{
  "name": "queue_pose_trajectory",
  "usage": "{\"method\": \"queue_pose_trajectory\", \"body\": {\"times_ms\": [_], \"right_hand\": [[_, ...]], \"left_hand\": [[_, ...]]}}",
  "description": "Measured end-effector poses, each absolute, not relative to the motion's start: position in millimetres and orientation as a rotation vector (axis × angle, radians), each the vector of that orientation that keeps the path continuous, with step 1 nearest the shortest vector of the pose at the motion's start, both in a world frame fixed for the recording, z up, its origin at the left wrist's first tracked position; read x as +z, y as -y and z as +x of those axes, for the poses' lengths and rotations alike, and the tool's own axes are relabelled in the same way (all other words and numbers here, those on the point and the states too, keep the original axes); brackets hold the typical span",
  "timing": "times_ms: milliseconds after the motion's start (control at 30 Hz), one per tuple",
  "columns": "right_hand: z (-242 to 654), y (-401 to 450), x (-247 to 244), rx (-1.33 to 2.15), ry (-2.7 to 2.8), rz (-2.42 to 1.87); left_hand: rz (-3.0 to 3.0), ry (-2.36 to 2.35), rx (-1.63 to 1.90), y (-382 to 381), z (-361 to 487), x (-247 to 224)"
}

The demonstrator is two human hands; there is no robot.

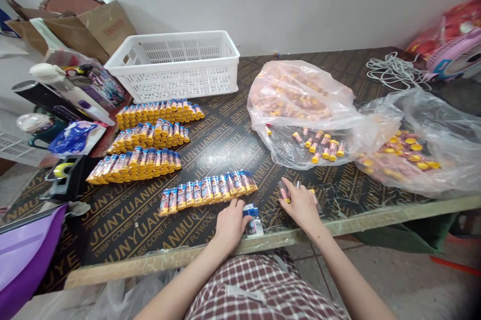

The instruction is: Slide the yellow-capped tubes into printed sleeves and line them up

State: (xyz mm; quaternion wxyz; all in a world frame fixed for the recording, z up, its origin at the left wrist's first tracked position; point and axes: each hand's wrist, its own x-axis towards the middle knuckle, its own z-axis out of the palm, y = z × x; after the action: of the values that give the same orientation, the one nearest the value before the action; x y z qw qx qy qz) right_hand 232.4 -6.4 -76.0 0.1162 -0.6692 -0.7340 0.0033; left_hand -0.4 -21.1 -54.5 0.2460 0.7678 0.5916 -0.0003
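Leaning over the near edge of the desk, I have both hands low on its front part. The basket stands by the far edge, left of the middle, likely to be out of my arms' way. On the right half lie the left bag and the right bag; the left one's mouth spreads towards me, I suppose so its tubes are within reach. Towards the left edge, the piles are stacked with yellow ends all one way, probably to sit snug. The row runs nearer the near edge, blue ends away from me, likely aligned to stay even.

My left hand rests between the row and the near edge, fingers curled and close together, thumb against what look like wrappers; I cannot tell whether it grips them. My right hand is over loose tubes near that edge, fingers partly spread, thumb and forefinger about one tube; whether they grip it I cannot tell.

Counting, I get one basket, two bags, three piles, one row of about a dozen, some ten tubes in the left bag's mouth, and at least three under my right hand. The piles and bag depths are too crowded to count; the wrappers overlap.
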Motion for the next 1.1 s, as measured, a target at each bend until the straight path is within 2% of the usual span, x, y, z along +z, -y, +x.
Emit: {"method": "queue_pose_trajectory", "body": {"times_ms": [267, 600, 767, 867, 1100], "right_hand": [[227, 2, -65, 0.451, 1.816, -1.778], [213, 4, -39, 0.495, 1.532, -1.536], [211, 6, -37, 0.559, 1.444, -1.467], [208, 8, -30, 0.538, 1.414, -1.435], [188, 14, -6, 0.640, 1.277, -1.318]], "left_hand": [[2.123, -1.609, 0.049, 22, 0, -56], [2.253, -1.550, 0.009, 25, -2, -60], [2.313, -1.491, 0.325, 31, -5, -60], [2.043, -1.417, 0.572, 29, -6, -47], [0.944, -1.176, 1.030, -6, -11, -8]]}}
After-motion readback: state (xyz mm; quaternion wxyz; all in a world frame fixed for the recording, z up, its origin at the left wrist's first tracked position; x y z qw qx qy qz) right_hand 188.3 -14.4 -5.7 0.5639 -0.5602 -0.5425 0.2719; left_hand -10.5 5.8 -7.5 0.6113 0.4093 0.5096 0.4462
